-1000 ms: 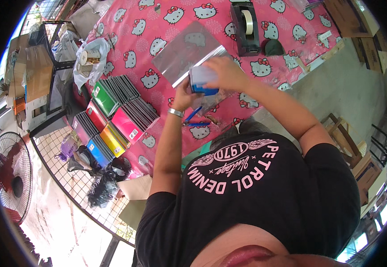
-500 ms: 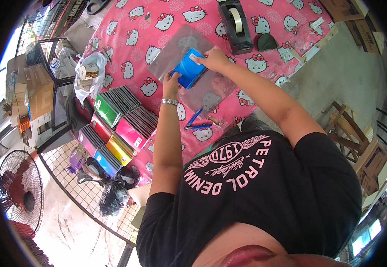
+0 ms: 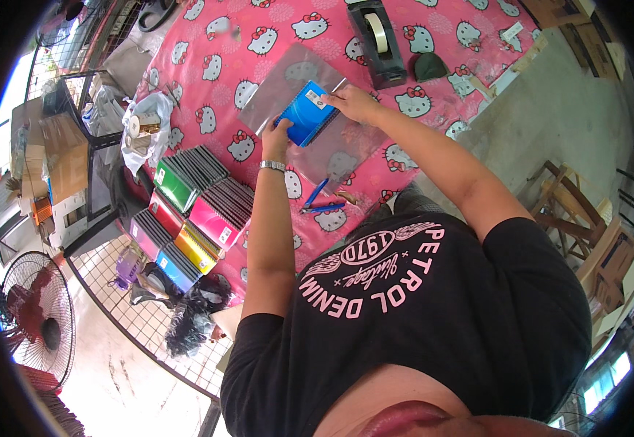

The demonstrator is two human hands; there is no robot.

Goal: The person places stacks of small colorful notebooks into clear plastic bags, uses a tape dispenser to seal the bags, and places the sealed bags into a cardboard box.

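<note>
A small blue spiral notebook (image 3: 304, 120) with a white sticker (image 3: 315, 99) near its upper right corner is held between my hands. My left hand (image 3: 276, 137) grips its lower left edge, thumb on the cover. At the opposite side, my right hand (image 3: 355, 104) has its fingers closed at the edge beside the sticker. Under the notebook lie clear plastic sheets or bags (image 3: 282, 76) on the pink patterned tablecloth (image 3: 215, 116). Two blue pens (image 3: 318, 194) rest nearer to me.
Stacks of spiral notebooks (image 3: 199, 175) in several colours stand at the left table edge. A black tape dispenser (image 3: 377, 44) sits at the back, with a dark green rounded object (image 3: 430, 67) beside it. A white plastic bag (image 3: 146, 127) hangs left; a fan (image 3: 40, 320) stands lower left.
The right thumb has moved off the sticker to the notebook's right edge, so the sticker shows more fully. The left hand keeps its grip. The whole view has shifted slightly.
</note>
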